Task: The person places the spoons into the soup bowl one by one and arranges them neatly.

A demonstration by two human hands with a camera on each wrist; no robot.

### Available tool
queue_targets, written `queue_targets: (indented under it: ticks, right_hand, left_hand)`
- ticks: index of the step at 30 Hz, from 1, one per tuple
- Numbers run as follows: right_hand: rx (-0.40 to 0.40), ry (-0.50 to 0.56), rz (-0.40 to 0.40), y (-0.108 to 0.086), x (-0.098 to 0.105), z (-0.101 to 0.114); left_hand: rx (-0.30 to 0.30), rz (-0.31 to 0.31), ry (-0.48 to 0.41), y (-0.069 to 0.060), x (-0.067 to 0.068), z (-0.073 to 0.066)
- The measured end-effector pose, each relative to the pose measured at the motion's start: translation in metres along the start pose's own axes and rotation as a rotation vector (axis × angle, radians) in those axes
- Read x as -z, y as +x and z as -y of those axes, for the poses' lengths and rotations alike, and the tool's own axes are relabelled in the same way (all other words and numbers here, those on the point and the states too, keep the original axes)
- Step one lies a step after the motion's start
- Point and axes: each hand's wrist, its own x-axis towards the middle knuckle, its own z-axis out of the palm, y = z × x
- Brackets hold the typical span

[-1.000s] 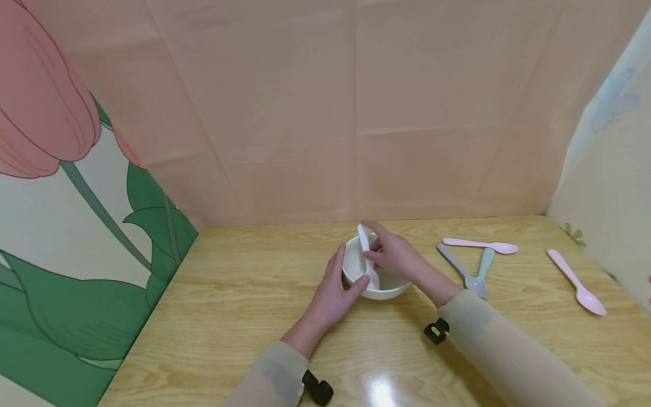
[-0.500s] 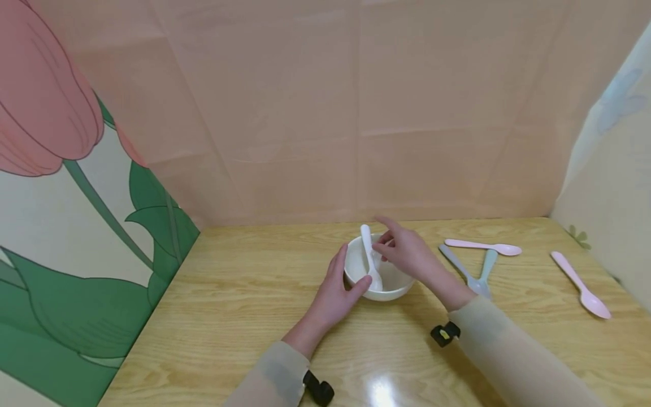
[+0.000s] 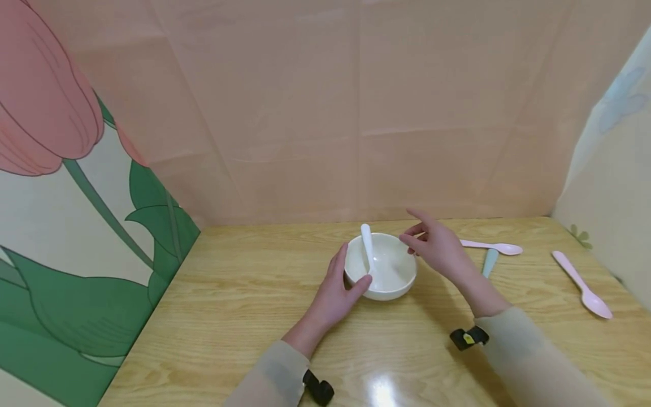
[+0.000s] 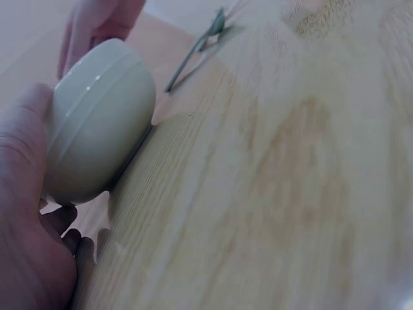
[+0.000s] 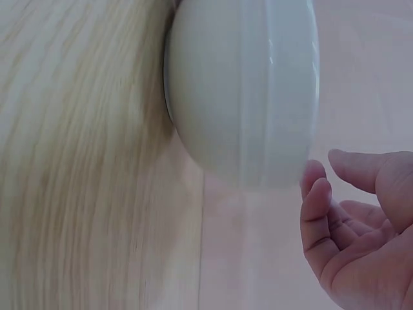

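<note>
A: Left hand (image 3: 339,291), just below the middle of the head frame. Holding?

B: Yes, gripping the white bowl (image 3: 394,271) at its left side. Thumb over the near-left rim, fingers along the outer wall. Bowl sits base down on the wooden desk (image 3: 244,294), a little right of centre in the frame.

A: Anything in it?

B: One white spoon (image 3: 368,249), leaning. Handle pokes up past the far rim; lower end inside, close by the left thumb.

A: And the right hand (image 3: 434,243)?

B: Holds nothing. Up by the bowl's right rim, index finger stretched toward the top of the frame, other fingers loosely bent, thumb apart from them. Fingertips look very near the rim in the right wrist view, but from that angle I can't fairly say whether they touch.

A: Right side of the head frame?

B: A pink spoon (image 3: 500,248), part hidden behind the right hand, with a pale green handle (image 3: 490,261) just below it. Farther right, a second pink spoon (image 3: 582,285) lies slantwise, well apart from the bowl.

A: Edges?

B: Plain pinkish-tan backdrop (image 3: 280,113) across the top; big printed tulip (image 3: 56,85), upper left. Pale sleeves (image 3: 534,350) enter from the bottom.
</note>
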Motion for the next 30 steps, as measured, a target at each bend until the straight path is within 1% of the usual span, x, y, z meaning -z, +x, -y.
queue_targets:
  ticks: [8,15,21,25,30]
  right_hand:
    - [-0.032,-0.027,-0.022,-0.010,0.026,-0.017]
    - [-0.054,-0.066,-0.026,-0.016,0.042,-0.035]
    - [-0.063,-0.086,-0.006,-0.019,0.053,-0.050]
    - [-0.078,-0.082,0.029,-0.019,0.058,-0.059]
    - [-0.119,-0.078,0.076,-0.017,0.062,-0.072]
  left_hand:
    - [0.004,-0.003,0.000,-0.001,0.000,0.000]
    - [0.016,0.001,-0.001,-0.001,0.000,0.000]
    - [-0.002,-0.003,-0.005,-0.001,0.001,0.001]
    - [0.006,-0.001,-0.010,-0.002,0.001,0.000]
    - [0.017,0.005,-0.014,-0.003,0.002,-0.002]
